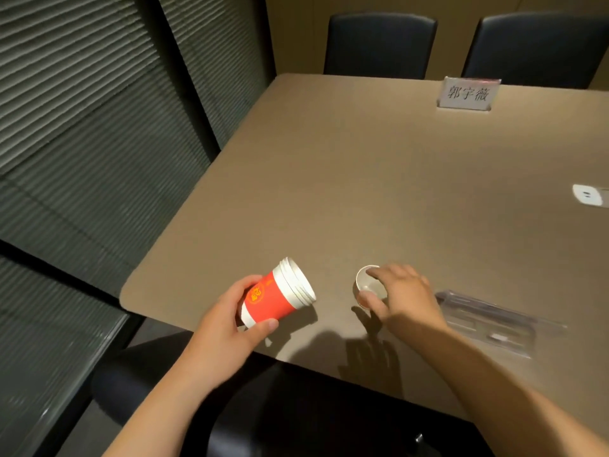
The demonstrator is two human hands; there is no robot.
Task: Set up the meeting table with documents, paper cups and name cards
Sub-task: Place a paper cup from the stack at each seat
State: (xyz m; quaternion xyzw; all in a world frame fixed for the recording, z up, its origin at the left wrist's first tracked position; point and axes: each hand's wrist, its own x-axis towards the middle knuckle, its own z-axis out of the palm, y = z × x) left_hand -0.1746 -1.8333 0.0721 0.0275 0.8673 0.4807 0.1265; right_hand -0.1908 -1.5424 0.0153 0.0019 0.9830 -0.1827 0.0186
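A single head-worn wide-angle view looks forward and steeply down from the near edge of the brown meeting table [362, 179], close over its near left corner. The two dark chairs [379, 44] at the far side sit along the top of the frame, with straight lines bowing outward toward the edges.

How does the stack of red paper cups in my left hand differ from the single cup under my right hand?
The stack of red and white paper cups is several cups nested and tilted on its side, mouth pointing away; the single paper cup stands upright on the brown table. The left hand wraps around the stack's base and holds it above the table; the right hand pinches the single cup at its rim. Both have white rims and interiors.
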